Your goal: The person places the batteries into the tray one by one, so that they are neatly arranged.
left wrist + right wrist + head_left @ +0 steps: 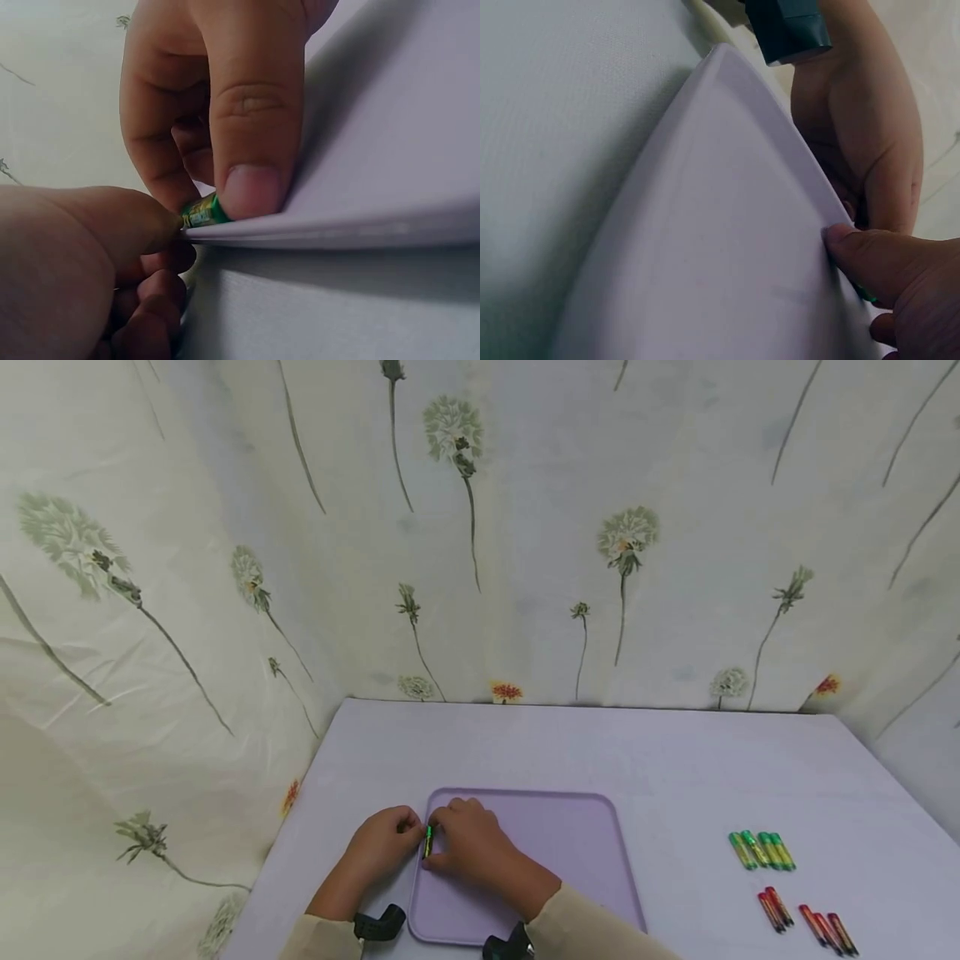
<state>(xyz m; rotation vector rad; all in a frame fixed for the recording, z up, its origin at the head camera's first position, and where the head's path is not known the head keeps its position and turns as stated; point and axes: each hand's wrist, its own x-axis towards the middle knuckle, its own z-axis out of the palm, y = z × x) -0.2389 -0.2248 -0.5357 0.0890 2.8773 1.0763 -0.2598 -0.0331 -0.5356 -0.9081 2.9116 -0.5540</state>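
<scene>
At the left side of the lilac tray (555,860), a small green and gold battery (428,842) lies along the inner edge. My right hand (472,843) reaches over the tray and holds this battery between thumb and fingers. In the left wrist view, the right thumb (255,150) covers part of the battery (202,211). My left hand (386,843) is just outside the tray and pinches its rim, thumb above and curled fingers below. The right wrist view shows only a sliver of green under the right thumb (870,255).
To the right of the tray, several green batteries (761,851) lie in a row on the white table (697,760). Nearer the front are two red and black batteries (776,909) and a group of three more (828,930). A dandelion-patterned curtain (525,527) hangs behind.
</scene>
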